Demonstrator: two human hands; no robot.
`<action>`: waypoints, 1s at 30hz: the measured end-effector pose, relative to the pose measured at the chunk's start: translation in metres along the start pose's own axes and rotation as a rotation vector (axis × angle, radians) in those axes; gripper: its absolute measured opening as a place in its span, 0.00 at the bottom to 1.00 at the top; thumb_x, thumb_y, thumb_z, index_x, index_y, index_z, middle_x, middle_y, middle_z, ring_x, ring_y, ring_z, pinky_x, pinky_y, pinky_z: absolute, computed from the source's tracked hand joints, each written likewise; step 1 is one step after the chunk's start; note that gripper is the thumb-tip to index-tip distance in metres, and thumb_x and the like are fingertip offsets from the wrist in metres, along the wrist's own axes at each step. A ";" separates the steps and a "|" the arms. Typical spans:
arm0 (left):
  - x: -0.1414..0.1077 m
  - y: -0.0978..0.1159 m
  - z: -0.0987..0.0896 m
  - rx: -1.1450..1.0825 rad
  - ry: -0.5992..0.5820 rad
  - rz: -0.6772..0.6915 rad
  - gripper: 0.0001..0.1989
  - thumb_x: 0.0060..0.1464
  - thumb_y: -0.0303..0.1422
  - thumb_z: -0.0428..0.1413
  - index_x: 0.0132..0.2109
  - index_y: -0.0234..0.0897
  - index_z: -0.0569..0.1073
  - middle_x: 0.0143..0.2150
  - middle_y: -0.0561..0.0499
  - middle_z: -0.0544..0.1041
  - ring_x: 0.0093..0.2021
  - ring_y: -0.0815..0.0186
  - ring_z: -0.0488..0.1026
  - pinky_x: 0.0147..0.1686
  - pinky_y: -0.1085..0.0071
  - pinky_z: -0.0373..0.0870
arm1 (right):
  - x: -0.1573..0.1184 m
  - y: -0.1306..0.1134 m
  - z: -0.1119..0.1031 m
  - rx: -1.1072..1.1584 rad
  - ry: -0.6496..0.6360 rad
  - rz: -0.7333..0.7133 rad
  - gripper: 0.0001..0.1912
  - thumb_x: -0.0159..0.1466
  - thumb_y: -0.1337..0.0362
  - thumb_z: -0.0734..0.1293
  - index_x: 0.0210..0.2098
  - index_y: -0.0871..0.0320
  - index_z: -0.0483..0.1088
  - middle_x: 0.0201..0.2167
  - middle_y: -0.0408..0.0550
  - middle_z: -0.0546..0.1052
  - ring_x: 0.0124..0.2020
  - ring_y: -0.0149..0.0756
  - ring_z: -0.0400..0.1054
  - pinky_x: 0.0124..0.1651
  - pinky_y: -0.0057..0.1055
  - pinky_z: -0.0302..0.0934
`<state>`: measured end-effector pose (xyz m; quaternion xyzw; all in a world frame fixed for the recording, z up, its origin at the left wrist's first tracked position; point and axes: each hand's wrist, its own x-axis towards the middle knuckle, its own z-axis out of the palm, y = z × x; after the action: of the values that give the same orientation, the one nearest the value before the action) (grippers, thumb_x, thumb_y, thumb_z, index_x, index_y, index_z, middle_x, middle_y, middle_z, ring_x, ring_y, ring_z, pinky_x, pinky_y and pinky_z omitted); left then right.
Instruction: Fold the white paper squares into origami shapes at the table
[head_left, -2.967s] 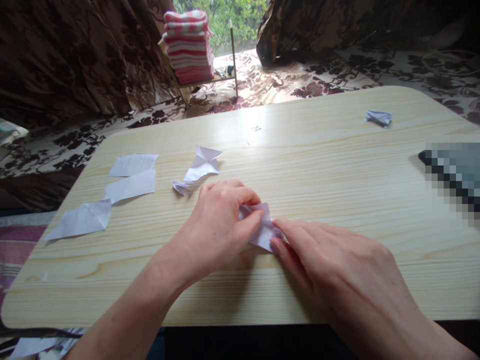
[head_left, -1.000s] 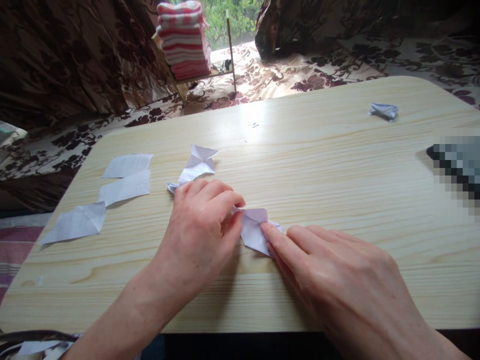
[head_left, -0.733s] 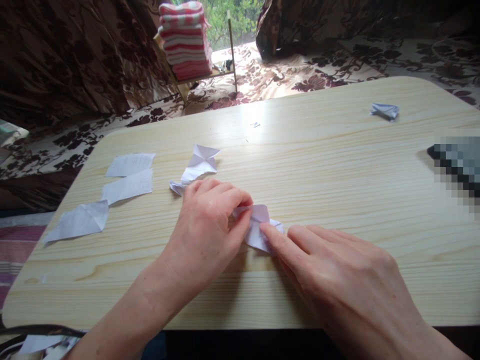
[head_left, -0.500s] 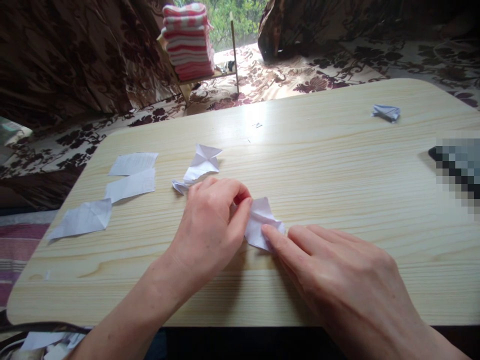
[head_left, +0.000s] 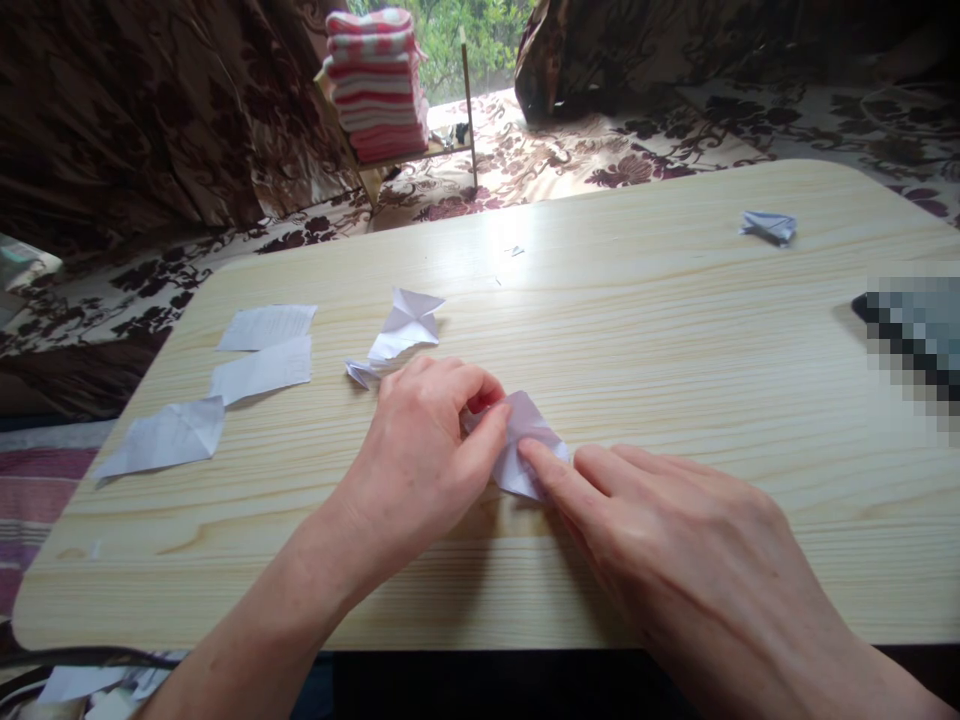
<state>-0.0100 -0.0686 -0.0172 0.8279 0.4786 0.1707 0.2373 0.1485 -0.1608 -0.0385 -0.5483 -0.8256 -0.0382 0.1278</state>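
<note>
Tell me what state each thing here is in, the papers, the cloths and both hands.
Small white paper: creased, partly hidden
Left hand: pinching that paper
Right hand: index finger on that paper
Pinwheel-creased white paper: lying opened out
Compact white paper bundle: folded up
Leftmost white paper sheet: creased, lying open
Pink-and-white striped cloths: folded, stacked

We saw a smooth, pale wood-grained counter (head_left: 675, 350) with a glossy sheen near its far edge. The creased sheet (head_left: 526, 415) looked like matt paper; the towels (head_left: 379, 90) were soft, fuzzy cloth, the curtain (head_left: 187, 110) patterned cloth, slightly shiny.
</note>
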 end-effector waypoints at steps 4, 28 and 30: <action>-0.001 -0.002 0.000 -0.008 -0.015 -0.001 0.08 0.56 0.27 0.54 0.30 0.37 0.75 0.31 0.51 0.75 0.39 0.61 0.69 0.43 0.60 0.63 | 0.004 -0.003 -0.002 0.011 -0.025 0.003 0.23 0.53 0.78 0.60 0.46 0.59 0.72 0.22 0.40 0.69 0.22 0.35 0.65 0.25 0.33 0.48; 0.004 -0.004 0.007 0.039 0.007 -0.012 0.08 0.56 0.27 0.55 0.29 0.36 0.75 0.34 0.49 0.75 0.42 0.58 0.67 0.47 0.58 0.60 | 0.008 -0.011 -0.001 -0.022 0.021 0.077 0.15 0.53 0.79 0.58 0.30 0.58 0.72 0.18 0.45 0.72 0.17 0.41 0.68 0.21 0.35 0.54; 0.003 -0.003 0.005 -0.010 0.015 -0.010 0.08 0.56 0.26 0.54 0.29 0.36 0.75 0.34 0.50 0.75 0.42 0.59 0.68 0.47 0.59 0.60 | 0.005 -0.010 0.000 -0.032 0.057 0.124 0.12 0.58 0.75 0.58 0.25 0.56 0.69 0.17 0.44 0.70 0.15 0.40 0.66 0.21 0.35 0.51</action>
<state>-0.0085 -0.0660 -0.0233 0.8231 0.4837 0.1780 0.2385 0.1373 -0.1600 -0.0365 -0.5990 -0.7853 -0.0589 0.1448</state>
